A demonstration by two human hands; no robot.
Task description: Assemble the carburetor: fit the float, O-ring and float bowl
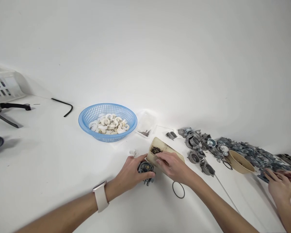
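My left hand [129,173], with a pale watch on the wrist, is closed around a small grey metal carburetor body [146,168] on the white table. Brass-coloured parts show in its open top. My right hand [173,165] reaches over the near rim of a cream rectangular tray [176,152] just right of the carburetor. Its fingers are drawn together beside black rubber O-rings [156,150] in the tray; whatever lies between the fingertips is hidden. One larger black O-ring [178,190] rests on the table below my right hand.
A blue basket [106,139] holds white curved floats. Beside it lies a clear bag [146,121] of small pins. Grey carburetor bodies [194,142] and a tan bowl [241,166] spread rightward to another person's hands [281,186]. Pliers-like tool [8,110] and hex key [65,105] lie left.
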